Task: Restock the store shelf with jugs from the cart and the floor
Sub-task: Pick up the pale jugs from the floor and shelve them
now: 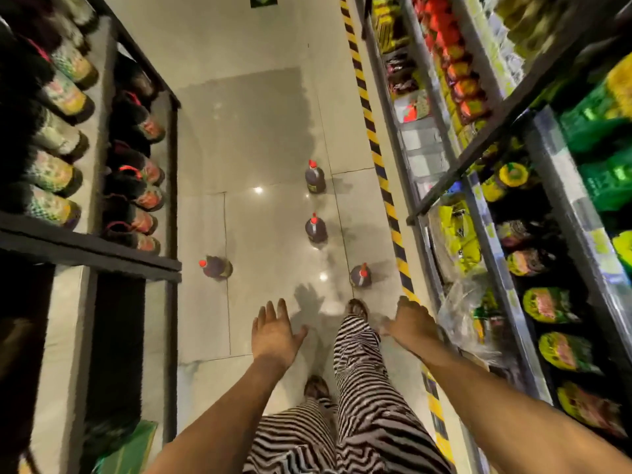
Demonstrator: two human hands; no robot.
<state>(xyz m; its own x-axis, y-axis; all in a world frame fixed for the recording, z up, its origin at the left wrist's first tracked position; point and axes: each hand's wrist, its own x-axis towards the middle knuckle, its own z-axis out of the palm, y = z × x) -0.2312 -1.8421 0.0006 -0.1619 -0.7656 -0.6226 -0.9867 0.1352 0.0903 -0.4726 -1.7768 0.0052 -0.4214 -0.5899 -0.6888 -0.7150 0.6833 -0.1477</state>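
Note:
Several dark jugs with red caps stand upright on the tiled aisle floor: one at the left (pixel 216 267), one at the right (pixel 361 276), one in the middle (pixel 315 229) and one farther off (pixel 314 178). My left hand (pixel 275 331) is stretched forward with spread fingers, holding nothing. My right hand (pixel 412 325) reaches forward palm down, also holding nothing. Both hands are above the floor, short of the nearest jugs. The dark shelf (pixel 92 249) on the left carries rows of similar jugs (pixel 142 193).
A tall shelf (pixel 496 213) of yellow and green packaged goods lines the right side, behind a yellow-black striped floor strip (pixel 378 148). My legs in striped trousers (pixel 359 388) step along the aisle. No cart is in view.

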